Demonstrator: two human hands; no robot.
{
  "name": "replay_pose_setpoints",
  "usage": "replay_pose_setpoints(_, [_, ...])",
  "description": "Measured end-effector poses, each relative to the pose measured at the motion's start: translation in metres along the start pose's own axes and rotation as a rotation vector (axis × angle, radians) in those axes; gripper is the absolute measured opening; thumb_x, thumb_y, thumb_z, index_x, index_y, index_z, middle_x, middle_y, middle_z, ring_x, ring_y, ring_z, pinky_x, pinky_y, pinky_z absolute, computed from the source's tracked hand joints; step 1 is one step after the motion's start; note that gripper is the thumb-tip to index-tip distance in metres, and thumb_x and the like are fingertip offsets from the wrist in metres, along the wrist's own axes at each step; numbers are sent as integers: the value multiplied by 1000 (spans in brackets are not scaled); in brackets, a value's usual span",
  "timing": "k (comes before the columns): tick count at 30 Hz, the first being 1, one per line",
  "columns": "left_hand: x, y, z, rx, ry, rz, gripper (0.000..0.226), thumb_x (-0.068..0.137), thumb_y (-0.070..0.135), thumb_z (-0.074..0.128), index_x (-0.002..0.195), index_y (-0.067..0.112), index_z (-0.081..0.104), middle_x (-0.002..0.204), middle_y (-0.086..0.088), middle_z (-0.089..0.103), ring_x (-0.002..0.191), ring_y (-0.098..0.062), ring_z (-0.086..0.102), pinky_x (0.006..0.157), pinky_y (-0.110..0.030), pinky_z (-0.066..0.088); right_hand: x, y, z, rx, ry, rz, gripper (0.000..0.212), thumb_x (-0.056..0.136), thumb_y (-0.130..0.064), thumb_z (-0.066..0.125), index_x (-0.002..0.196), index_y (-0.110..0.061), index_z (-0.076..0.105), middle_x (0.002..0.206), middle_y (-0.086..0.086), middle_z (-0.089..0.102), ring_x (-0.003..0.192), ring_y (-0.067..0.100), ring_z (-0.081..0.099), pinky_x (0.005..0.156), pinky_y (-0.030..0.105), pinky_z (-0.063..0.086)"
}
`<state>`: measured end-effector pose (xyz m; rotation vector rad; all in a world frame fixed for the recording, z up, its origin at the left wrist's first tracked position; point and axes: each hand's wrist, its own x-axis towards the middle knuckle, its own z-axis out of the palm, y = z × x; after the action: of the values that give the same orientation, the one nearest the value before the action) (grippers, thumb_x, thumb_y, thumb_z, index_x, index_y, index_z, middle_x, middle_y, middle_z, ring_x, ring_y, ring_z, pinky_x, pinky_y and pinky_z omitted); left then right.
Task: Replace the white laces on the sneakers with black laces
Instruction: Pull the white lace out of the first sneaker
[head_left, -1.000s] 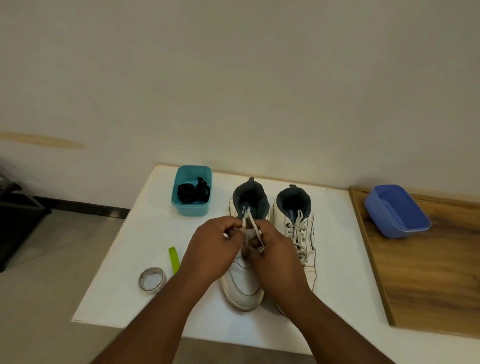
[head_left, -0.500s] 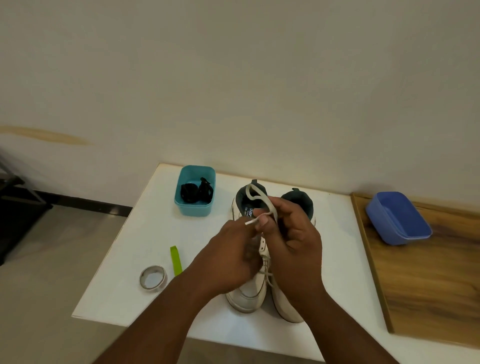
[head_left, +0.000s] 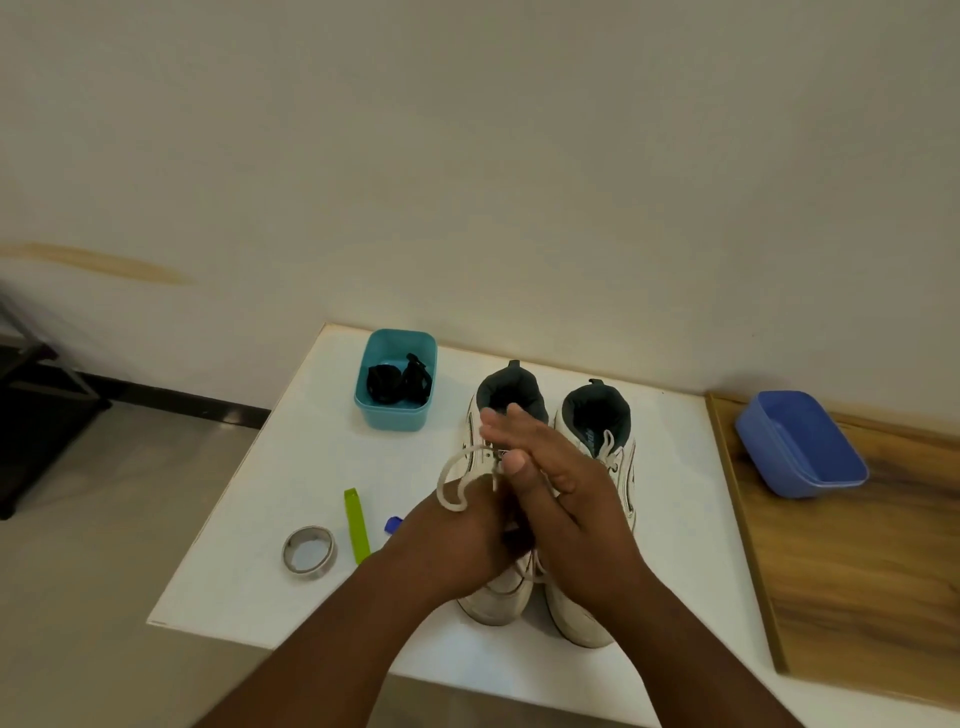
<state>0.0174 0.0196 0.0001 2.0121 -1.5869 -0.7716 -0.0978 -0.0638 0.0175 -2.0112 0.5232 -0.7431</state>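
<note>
My left hand (head_left: 457, 540) seems clamped on the white lace (head_left: 451, 480) of the left sneaker (head_left: 498, 587); right hand (head_left: 550, 483), fingers apart, steadies. I draw each crossing slowly toward the bench's near edge.

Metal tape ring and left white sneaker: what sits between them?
Head view: a green flat strip and a small blue piece lie on the white table there.
</note>
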Motion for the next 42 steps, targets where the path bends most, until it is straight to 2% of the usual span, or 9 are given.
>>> replay_pose_setpoints(2, [6, -2, -3, -117, 88, 8, 18, 101, 36, 47, 111, 26, 58, 103, 6, 68, 87, -6, 61, 78, -25, 49, 2, 3, -4, 16, 147, 104, 31, 108, -26, 46, 132, -28, 66, 134, -19, 65, 133, -2, 52, 110, 19, 41])
replay_pose_setpoints(5, [13, -1, -9, -501, 375, -131, 15, 106, 25, 42, 98, 23, 54, 81, 3, 69, 75, -13, 67, 75, -40, 58, 2, 20, -11, -178, 292, 267, 29, 106, -19, 48, 124, -33, 66, 121, -19, 65, 113, 2, 62, 99, 28, 52])
replay_pose_setpoints(12, [13, -3, -16, -493, 795, -306, 16, 100, 13, 49, 110, 24, 44, 89, 5, 61, 74, -10, 62, 60, -25, 51, -11, 26, -7, -869, -29, 331, 18, 91, -42, 69, 107, -36, 75, 150, 0, 48, 148, 29, 27, 117, 46, 27])
replay_pose_setpoints(15, [14, -1, -14, -154, 594, -76, 44, 93, 11, 58, 126, 37, 46, 126, 13, 54, 110, -1, 53, 84, -15, 47, -8, 23, -2, -881, -97, 366, 33, 90, -61, 62, 108, -36, 75, 162, 1, 34, 155, 31, 9, 122, 50, 10])
replay_pose_setpoints(19, [14, -12, 5, 373, 154, -7, 56, 96, 24, 56, 143, 48, 38, 168, 12, -6, 153, -22, -6, 123, -48, 5, -10, 26, 1, -895, -134, 327, 26, 90, -58, 65, 105, -39, 75, 164, 4, 32, 157, 33, 4, 123, 51, 0])
replay_pose_setpoints(22, [15, -19, 10, 411, 190, 2, 37, 96, 31, 58, 130, 46, 51, 169, 5, 1, 155, -26, -8, 123, -53, -2, -10, 24, -1, -864, -159, 334, 18, 89, -48, 71, 104, -39, 75, 164, 3, 31, 157, 33, 2, 124, 52, 2])
replay_pose_setpoints(28, [20, -28, -3, 330, 483, -106, 17, 97, 32, 52, 109, 35, 64, 139, 2, 52, 146, -26, 30, 116, -50, 30, -6, 16, -10, -749, -131, 444, 18, 98, -40, 59, 109, -43, 73, 167, -6, 23, 157, 25, -5, 123, 45, -3])
replay_pose_setpoints(36, [15, -11, 10, 339, 307, -229, 35, 98, 61, 38, 113, 45, 65, 168, 3, 8, 154, -26, -14, 122, -56, -6, -12, 29, -4, -873, -112, 326, 19, 89, -48, 70, 108, -42, 71, 167, 1, 26, 157, 32, -1, 123, 51, -5])
replay_pose_setpoints(42, [15, -7, 8, 398, 145, -269, 33, 98, 61, 42, 120, 50, 64, 168, 5, -13, 149, -30, -31, 117, -63, -14, -10, 30, -5, -868, -117, 344, 52, 83, -63, 69, 129, -43, 53, 168, 2, 17, 157, 31, -5, 123, 49, -1])
